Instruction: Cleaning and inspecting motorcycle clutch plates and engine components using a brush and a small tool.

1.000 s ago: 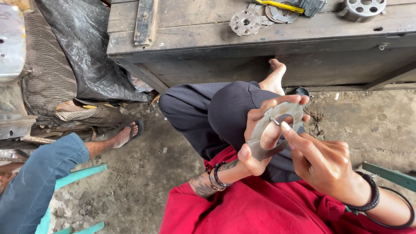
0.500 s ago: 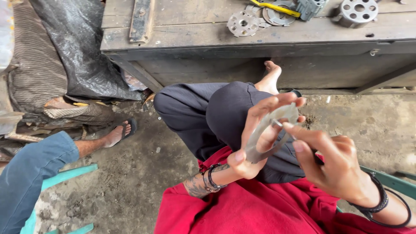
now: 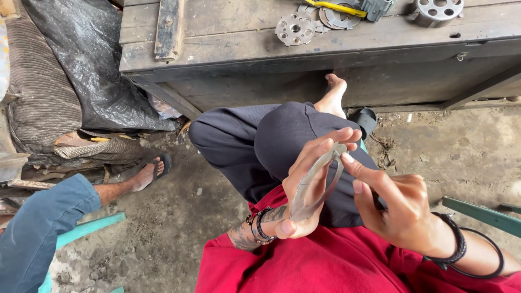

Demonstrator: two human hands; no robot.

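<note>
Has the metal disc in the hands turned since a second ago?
Yes. The metal disc, earlier face-on, now sits nearly edge-on in the left hand, judged against the knee behind it.

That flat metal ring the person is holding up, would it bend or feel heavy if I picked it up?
Probably stiff: the flat metal ring keeps its shape though the left hand grips it only at the edges. Likely light for its size, since it looks thin and mostly hollow. Its bare, smooth metal could be a bit slippery; the right hand touches it only with fingertips near the top.
</note>
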